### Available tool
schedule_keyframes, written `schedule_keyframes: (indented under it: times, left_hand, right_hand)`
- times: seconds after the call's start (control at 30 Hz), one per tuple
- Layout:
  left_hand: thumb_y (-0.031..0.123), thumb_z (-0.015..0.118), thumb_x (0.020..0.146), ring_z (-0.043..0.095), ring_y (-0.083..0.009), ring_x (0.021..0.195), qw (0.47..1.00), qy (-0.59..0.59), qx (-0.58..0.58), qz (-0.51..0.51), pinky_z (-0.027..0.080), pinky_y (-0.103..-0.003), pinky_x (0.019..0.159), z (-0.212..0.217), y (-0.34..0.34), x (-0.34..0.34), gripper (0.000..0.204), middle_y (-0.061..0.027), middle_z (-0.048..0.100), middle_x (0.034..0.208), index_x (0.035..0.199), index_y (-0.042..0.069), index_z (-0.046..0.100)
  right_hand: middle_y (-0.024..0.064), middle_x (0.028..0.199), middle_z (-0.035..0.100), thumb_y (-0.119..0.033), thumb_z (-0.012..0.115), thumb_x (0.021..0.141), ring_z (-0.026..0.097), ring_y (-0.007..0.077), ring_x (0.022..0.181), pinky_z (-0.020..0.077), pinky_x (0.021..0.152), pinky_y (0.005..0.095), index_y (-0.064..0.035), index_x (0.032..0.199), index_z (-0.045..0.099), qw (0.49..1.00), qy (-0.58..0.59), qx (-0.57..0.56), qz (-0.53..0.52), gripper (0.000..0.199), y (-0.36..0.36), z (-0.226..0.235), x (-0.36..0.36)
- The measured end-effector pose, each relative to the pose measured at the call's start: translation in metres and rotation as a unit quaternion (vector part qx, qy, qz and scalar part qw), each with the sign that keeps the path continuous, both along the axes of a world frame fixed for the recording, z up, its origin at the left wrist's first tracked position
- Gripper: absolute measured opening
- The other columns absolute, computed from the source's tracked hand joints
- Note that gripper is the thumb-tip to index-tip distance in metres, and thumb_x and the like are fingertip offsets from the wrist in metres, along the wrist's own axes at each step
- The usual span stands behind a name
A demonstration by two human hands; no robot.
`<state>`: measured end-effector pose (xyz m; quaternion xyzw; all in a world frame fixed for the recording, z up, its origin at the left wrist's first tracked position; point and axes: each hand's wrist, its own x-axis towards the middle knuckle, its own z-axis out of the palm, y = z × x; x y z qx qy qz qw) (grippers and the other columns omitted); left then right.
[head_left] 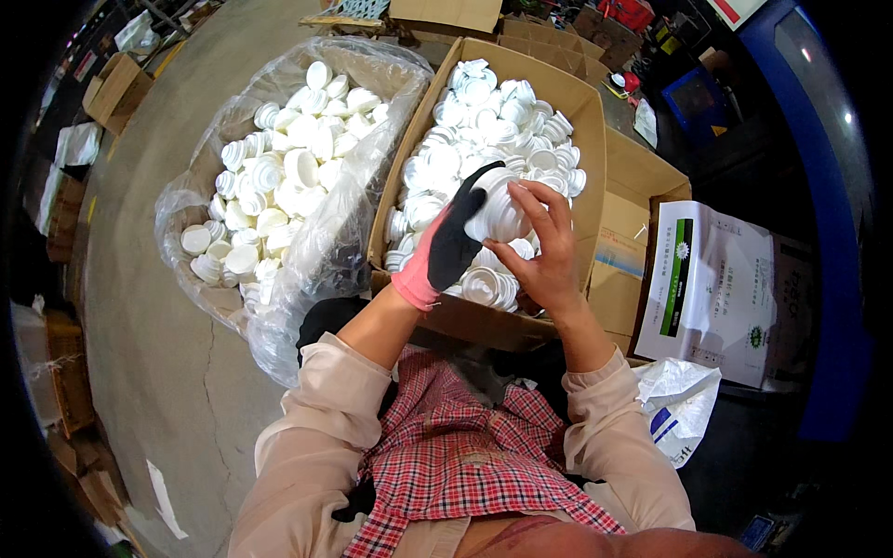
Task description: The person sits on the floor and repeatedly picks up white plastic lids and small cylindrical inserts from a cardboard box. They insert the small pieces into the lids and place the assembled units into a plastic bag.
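A round white plastic cap [499, 209] with stepped, ridged sides is held up between my two hands. My left hand [441, 249], in a black and pink glove, grips its left side. The bare fingers of my right hand [551, 260] pinch the right side, thumb at the lower edge and fingertips above. Directly below and beyond lies an open cardboard box [595, 139] heaped with similar white caps [479, 121]. Left of that box, a clear plastic bag [349, 200] lines another heap of caps [302, 167], a little creamier in tone.
On the right are a white printed carton [712, 288], an open cardboard box [619, 251] and a crumpled white sack [681, 405]. A blue machine panel [837, 186] borders the far right. Cardboard boxes [119, 91] stand along the left across the concrete floor [177, 372].
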<state>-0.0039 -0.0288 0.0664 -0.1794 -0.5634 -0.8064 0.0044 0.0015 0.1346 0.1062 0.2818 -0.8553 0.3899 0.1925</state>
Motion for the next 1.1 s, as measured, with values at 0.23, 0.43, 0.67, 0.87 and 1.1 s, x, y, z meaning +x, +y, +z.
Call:
schedule_keyframes:
  times: [0.23,0.43,0.67,0.87,1.1]
  left_hand:
    - [0.010,0.066,0.087,0.048,-0.0159,0.122,0.986,-0.119,0.040,-0.110,0.039,-0.030,0.103,0.019,0.006,0.001,0.059,-0.0088,0.050,0.136,0.140,0.000,0.043]
    - [0.014,0.065,0.088,0.057,-0.0288,0.111,0.985,-0.075,-0.155,0.021,0.045,-0.036,0.093,-0.011,0.034,0.004,0.049,-0.0183,0.059,0.120,0.130,-0.002,0.045]
    - [0.018,0.062,0.090,0.062,-0.0401,0.096,0.959,-0.037,-0.263,0.101,0.050,-0.042,0.081,-0.030,0.035,0.006,0.040,-0.0260,0.061,0.108,0.120,-0.006,0.051]
    - [0.039,0.044,0.100,0.057,-0.0344,0.118,0.908,-0.268,0.269,-0.176,0.056,-0.051,0.088,-0.010,-0.001,-0.017,0.055,-0.0189,0.052,0.133,0.138,-0.001,0.041]
    - [0.046,0.040,0.101,0.056,-0.0308,0.119,0.905,-0.293,0.269,-0.153,0.054,-0.049,0.091,-0.014,-0.010,-0.014,0.059,-0.0166,0.052,0.134,0.141,0.003,0.038]
  right_hand:
    - [0.0110,0.125,0.051,-0.035,0.074,0.082,0.050,0.0211,0.112,0.0435,0.092,0.0338,-0.0068,0.134,0.049,0.922,-0.193,-0.332,0.038,0.065,0.004,-0.017,-0.014]
    - [0.0041,0.066,0.046,-0.056,0.045,0.097,0.042,0.0130,0.067,0.0379,0.062,0.0316,0.0014,0.091,0.057,0.941,-0.175,-0.255,-0.141,0.059,0.010,-0.025,-0.024]
    - [0.0100,0.072,0.055,-0.065,0.036,0.096,0.047,0.0178,0.068,0.0416,0.066,0.0330,0.0028,0.089,0.055,0.944,-0.220,-0.178,-0.168,0.071,0.020,-0.041,-0.033]
    - [0.0109,0.130,0.054,-0.044,0.056,0.092,0.053,0.0188,0.115,0.0452,0.094,0.0311,-0.0022,0.136,0.046,0.860,-0.361,-0.342,0.116,0.061,0.043,-0.026,-0.034]
    - [0.0134,0.131,0.048,-0.018,0.087,0.063,0.052,0.0265,0.113,0.0506,0.086,0.0340,-0.0062,0.139,0.044,0.985,-0.138,-0.076,0.076,0.088,0.023,-0.015,-0.021]
